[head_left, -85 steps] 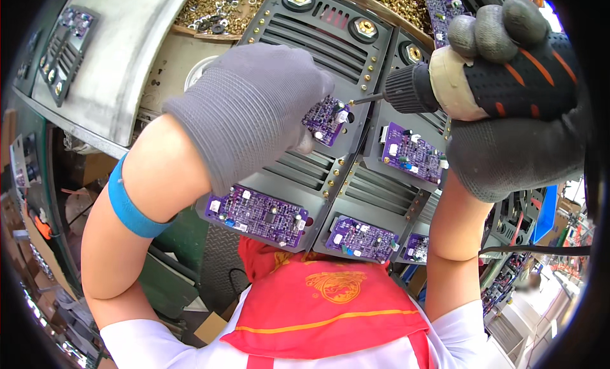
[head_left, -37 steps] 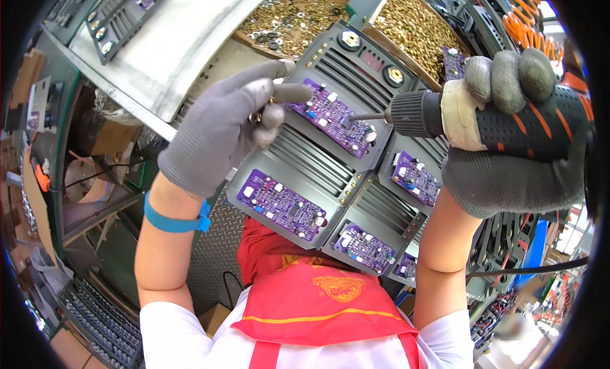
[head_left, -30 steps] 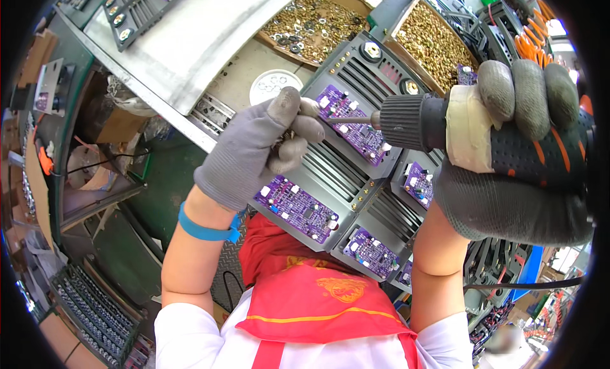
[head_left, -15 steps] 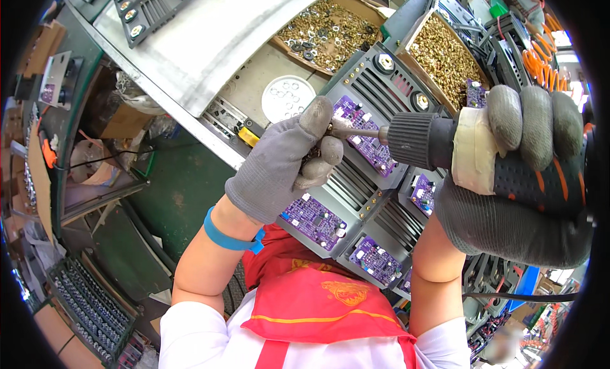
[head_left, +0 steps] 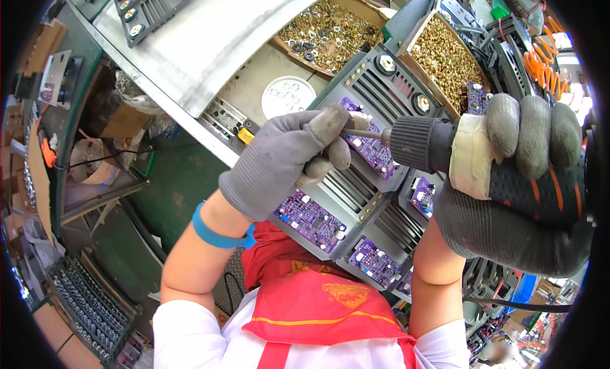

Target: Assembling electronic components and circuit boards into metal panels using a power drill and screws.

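Observation:
In my gloved right hand is a power drill with a black chuck and pale tape round its body. Its thin bit points left, to the fingertips of my left hand. The left hand, in a grey glove, is closed in a pinch; a small tan metallic piece shows at the thumb tip beside the bit, and what else the fingers hold is hidden. Below the hands lie grey slotted panels carrying purple circuit boards. The nearest panel has two round brass-centred terminals at its far end.
Behind the panels stand a cardboard box of mixed nuts and washers and another box of brass parts. A white round lid holds several rings. A yellow-handled tool lies near the table edge. Orange coiled hoses hang at far right.
My left hand has shifted slightly, its wrist moving left and its fingertips a little right along the bit. The tan piece now shows more clearly. The right hand and drill have barely moved.

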A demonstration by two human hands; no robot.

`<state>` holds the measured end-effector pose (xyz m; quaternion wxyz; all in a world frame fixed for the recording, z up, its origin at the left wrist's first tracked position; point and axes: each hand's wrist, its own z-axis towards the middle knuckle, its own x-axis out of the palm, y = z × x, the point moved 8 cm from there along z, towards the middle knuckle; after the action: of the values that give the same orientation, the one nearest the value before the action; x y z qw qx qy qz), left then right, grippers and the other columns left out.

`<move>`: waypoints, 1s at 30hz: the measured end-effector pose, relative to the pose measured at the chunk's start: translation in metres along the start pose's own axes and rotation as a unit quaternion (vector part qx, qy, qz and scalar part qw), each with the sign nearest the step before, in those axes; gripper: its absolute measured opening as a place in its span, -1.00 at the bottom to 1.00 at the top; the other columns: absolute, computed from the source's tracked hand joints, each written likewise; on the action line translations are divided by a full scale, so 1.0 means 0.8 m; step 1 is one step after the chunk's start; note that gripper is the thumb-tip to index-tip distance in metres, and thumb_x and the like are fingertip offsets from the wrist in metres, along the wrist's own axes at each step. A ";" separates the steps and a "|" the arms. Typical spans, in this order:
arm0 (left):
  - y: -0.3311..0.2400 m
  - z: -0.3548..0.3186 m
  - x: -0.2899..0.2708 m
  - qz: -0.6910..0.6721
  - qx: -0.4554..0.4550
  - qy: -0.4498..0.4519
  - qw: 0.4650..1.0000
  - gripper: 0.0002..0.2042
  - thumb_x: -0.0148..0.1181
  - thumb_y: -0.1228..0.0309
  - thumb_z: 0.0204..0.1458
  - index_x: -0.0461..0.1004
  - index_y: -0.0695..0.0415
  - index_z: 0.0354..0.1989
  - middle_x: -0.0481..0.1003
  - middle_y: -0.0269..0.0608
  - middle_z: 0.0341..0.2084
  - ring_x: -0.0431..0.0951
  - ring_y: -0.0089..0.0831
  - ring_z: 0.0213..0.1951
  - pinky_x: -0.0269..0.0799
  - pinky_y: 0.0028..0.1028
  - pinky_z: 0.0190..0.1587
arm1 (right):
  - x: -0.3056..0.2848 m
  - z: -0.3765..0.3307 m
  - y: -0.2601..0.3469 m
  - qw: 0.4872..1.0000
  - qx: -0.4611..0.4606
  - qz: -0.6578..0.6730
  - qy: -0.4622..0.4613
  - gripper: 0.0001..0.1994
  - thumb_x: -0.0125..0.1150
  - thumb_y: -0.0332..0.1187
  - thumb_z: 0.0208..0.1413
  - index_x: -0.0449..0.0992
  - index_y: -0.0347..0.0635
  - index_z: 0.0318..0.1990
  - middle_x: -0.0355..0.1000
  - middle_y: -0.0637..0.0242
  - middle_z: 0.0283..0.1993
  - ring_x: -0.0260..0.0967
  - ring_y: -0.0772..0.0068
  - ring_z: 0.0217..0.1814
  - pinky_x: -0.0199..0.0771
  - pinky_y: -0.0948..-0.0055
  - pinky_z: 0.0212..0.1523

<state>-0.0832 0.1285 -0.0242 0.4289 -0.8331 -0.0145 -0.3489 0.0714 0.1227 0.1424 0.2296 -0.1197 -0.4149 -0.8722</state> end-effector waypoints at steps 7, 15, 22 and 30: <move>-0.068 0.030 -0.025 0.370 0.194 -0.023 0.908 -0.48 0.12 0.15 0.14 0.35 0.31 0.14 0.45 -0.30 -0.48 0.35 -0.60 -0.49 0.31 -0.60 -0.41 | -0.019 0.010 -0.010 0.999 0.020 -0.032 0.023 -0.70 0.04 -0.08 -0.09 0.32 -0.03 -0.25 0.20 0.47 -0.35 0.12 0.58 -0.38 0.10 0.47 -0.28; -0.062 0.075 0.010 0.770 0.112 0.145 0.611 -0.42 0.30 0.36 -0.14 0.38 0.12 0.17 0.50 0.01 -0.13 0.49 -0.10 -0.09 0.39 -0.28 0.01 | -0.066 0.031 -0.026 0.995 0.051 -0.065 0.050 -0.61 -0.04 0.01 -0.01 0.35 -0.08 -0.19 0.26 0.41 -0.34 0.17 0.52 -0.36 0.15 0.42 -0.26; -0.065 0.084 0.013 0.783 0.094 0.164 0.592 -0.45 0.31 0.33 -0.17 0.42 0.13 0.10 0.50 0.02 -0.23 0.52 -0.10 -0.13 0.42 -0.25 -0.03 | -0.068 0.028 -0.048 0.991 0.076 -0.074 0.080 -0.53 -0.11 0.09 0.06 0.39 -0.12 -0.13 0.30 0.36 -0.33 0.21 0.46 -0.35 0.20 0.39 -0.25; -0.052 0.071 0.017 0.787 0.125 0.164 0.582 -0.64 0.26 0.27 -0.11 0.44 0.20 -0.15 0.46 -0.03 -0.34 0.50 -0.03 -0.21 0.42 -0.22 -0.14 | -0.058 0.024 -0.078 0.983 0.107 -0.090 0.117 -0.42 -0.19 0.19 0.14 0.42 -0.17 -0.07 0.36 0.30 -0.33 0.26 0.40 -0.33 0.26 0.35 -0.24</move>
<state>-0.0538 0.1921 -0.0091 0.6309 -0.3848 0.6737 -0.0006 0.0811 0.1860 0.0940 0.2089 0.0458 -0.4854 -0.8477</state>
